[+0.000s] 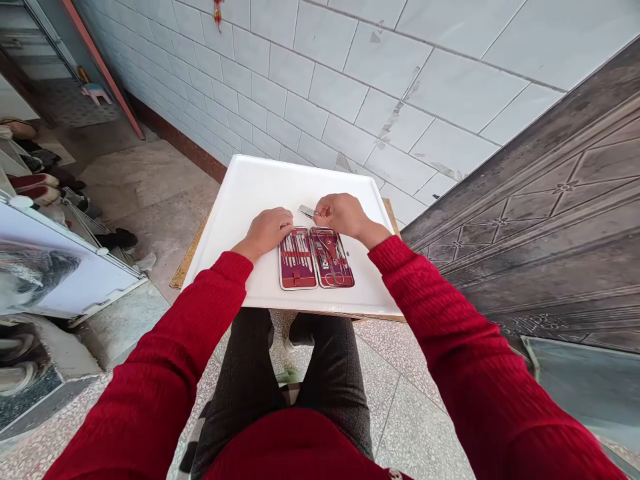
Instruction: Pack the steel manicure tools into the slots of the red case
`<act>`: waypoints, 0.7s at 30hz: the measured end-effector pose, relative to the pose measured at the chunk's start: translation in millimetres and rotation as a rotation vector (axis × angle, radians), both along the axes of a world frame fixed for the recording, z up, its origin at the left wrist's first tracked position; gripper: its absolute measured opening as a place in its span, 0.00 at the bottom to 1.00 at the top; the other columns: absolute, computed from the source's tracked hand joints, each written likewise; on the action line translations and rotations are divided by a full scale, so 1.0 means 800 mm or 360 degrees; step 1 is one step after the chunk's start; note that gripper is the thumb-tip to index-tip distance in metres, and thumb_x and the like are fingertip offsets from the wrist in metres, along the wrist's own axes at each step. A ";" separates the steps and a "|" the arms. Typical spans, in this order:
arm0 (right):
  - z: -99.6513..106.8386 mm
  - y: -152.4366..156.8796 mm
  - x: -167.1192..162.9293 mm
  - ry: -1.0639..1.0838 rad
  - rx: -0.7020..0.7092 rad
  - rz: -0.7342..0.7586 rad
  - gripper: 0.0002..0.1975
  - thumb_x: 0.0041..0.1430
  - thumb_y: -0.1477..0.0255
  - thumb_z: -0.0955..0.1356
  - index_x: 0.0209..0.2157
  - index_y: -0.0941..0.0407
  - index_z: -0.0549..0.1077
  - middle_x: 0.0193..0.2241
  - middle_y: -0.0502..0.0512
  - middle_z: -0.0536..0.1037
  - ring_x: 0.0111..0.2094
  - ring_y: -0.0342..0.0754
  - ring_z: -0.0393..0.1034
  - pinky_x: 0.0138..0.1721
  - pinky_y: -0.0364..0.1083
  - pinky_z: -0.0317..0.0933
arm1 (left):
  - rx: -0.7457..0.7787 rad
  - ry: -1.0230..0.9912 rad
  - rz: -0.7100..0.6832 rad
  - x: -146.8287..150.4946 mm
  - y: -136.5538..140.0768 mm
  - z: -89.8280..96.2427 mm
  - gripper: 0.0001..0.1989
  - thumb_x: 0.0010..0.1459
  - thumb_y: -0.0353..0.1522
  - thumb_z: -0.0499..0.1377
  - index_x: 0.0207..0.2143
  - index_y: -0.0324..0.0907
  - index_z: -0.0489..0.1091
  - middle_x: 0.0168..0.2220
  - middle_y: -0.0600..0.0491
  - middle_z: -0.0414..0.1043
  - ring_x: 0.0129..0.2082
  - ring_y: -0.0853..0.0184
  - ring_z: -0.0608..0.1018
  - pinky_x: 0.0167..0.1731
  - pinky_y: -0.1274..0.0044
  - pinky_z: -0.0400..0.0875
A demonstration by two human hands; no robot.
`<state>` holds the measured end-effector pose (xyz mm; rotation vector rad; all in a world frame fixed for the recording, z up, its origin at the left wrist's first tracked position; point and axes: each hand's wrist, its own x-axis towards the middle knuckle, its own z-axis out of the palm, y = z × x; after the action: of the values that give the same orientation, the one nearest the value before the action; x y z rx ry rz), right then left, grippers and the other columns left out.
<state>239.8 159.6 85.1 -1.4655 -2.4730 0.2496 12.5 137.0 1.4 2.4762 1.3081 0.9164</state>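
An unfolded manicure set case with a dark red lining lies on a white tabletop. Its left half holds a row of slim metal tools under a strap. In the right half are small scissors, a nail clipper and other tools. My left hand rests at the upper left corner of the case, fingers lying together over its edge. Just above the right half, my right hand pinches a small silvery metal tool; its exact kind is hard to make out.
A tiled wall stands right behind the table. To the right is a dark patterned panel. Shoes sit on a rack at the left, beside a white cabinet. A small stool stands farther back.
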 end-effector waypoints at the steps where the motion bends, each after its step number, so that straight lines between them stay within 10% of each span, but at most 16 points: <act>1: -0.004 0.015 -0.007 -0.0033 0.0001 -0.0035 0.07 0.57 0.70 0.72 0.36 0.57 0.82 0.35 0.54 0.83 0.34 0.48 0.73 0.36 0.45 0.59 | -0.0019 -0.0010 0.0016 0.000 -0.001 0.001 0.12 0.65 0.29 0.56 0.28 0.44 0.74 0.43 0.51 0.81 0.46 0.61 0.80 0.45 0.69 0.74; 21: -0.011 0.031 -0.040 -0.0095 0.0049 0.0119 0.12 0.66 0.71 0.69 0.48 0.58 0.81 0.45 0.57 0.83 0.41 0.49 0.72 0.38 0.45 0.56 | 0.0038 0.0252 0.0183 0.001 -0.020 0.020 0.13 0.70 0.31 0.54 0.35 0.45 0.77 0.44 0.52 0.83 0.47 0.61 0.80 0.43 0.70 0.72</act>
<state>208.0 184.6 76.3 -1.3893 -2.5706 0.1835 13.4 121.3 17.2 2.5598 1.5119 0.7774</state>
